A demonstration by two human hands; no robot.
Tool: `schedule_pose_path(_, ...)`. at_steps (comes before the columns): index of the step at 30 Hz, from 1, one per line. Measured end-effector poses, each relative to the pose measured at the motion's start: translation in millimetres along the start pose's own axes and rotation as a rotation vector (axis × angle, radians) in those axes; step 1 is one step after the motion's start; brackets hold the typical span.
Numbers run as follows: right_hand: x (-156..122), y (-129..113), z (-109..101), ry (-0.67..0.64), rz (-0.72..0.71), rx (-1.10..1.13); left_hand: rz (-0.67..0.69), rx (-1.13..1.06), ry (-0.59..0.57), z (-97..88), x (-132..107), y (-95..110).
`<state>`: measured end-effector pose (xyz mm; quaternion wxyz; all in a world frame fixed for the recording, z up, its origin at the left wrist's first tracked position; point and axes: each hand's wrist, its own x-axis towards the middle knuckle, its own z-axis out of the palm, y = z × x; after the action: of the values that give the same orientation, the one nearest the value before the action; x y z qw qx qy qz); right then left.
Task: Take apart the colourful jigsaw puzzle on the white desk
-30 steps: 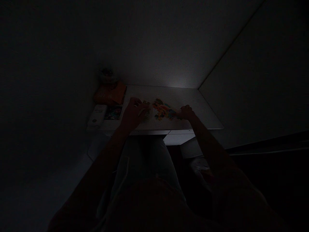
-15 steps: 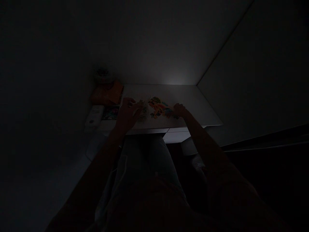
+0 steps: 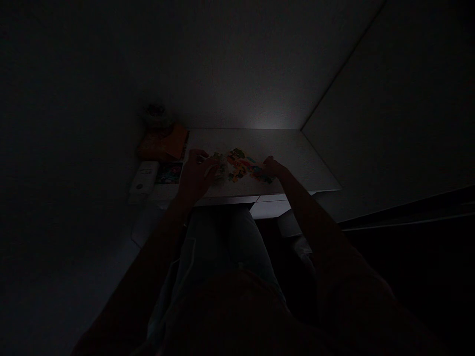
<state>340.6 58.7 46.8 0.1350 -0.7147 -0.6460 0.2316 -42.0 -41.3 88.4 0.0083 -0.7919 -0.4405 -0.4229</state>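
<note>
The picture is very dark. My left hand (image 3: 195, 174) is curled, thumb and fingers closed at the edge of what looks like a clear plastic bag (image 3: 221, 170) with small green and yellowish pieces in or under it. Right of the bag lies a loose heap of colourful flat pieces (image 3: 239, 168), probably jigsaw puzzle pieces, in orange, green, yellow and blue. At the heap's right side is my right hand (image 3: 272, 167), its fingers bent together low over the pieces. Whatever they hold is hidden in shadow.
On the left of the white table (image 3: 289, 148) stand an orange bag (image 3: 161, 143), a white box (image 3: 144, 177) and a dark picture with colourful spots (image 3: 169, 173). A dim round container (image 3: 155, 111) is behind them. Walls rise at the back and right; a drawer front (image 3: 270, 208) shows below.
My right hand has shifted slightly left, its fingers lowering from a fist-like shape toward the pieces. The left hand stays almost in place. The view has moved a little.
</note>
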Motion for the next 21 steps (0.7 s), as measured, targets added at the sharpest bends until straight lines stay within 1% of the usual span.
schedule_pose_path(2, -1, 0, -1, -0.048, 0.085, 0.066, -0.008, 0.004, -0.002, 0.4, 0, 0)
schedule_pose_path(3, -1, 0, -2, -0.062, 0.105, 0.097, -0.012, 0.005, -0.001, 0.6, 0, 0)
schedule_pose_path(8, -9, -4, -11, -0.046, 0.086, 0.281, -0.009, 0.005, -0.006, 0.2, 0, 0)
schedule_pose_path(11, -12, -7, -20, -0.032, 0.082, 0.338, 0.004, -0.003, 0.002, -0.2, 0, -1)
schedule_pose_path(15, -13, -7, -34, 0.034, 0.073, 0.344, 0.023, -0.014, 0.025, -0.4, 0, -3)
schedule_pose_path(18, -10, -9, -42, 0.122, 0.050, 0.420, 0.030, -0.017, 0.027, 0.5, 0, -3)
schedule_pose_path(20, -7, -16, -47, 0.173, -0.022, 0.527, 0.035, -0.023, 0.030, 1.9, 1, -3)
schedule_pose_path(21, -5, -23, -49, 0.191, -0.086, 0.588, 0.035, -0.030, 0.030, 2.8, 1, -2)
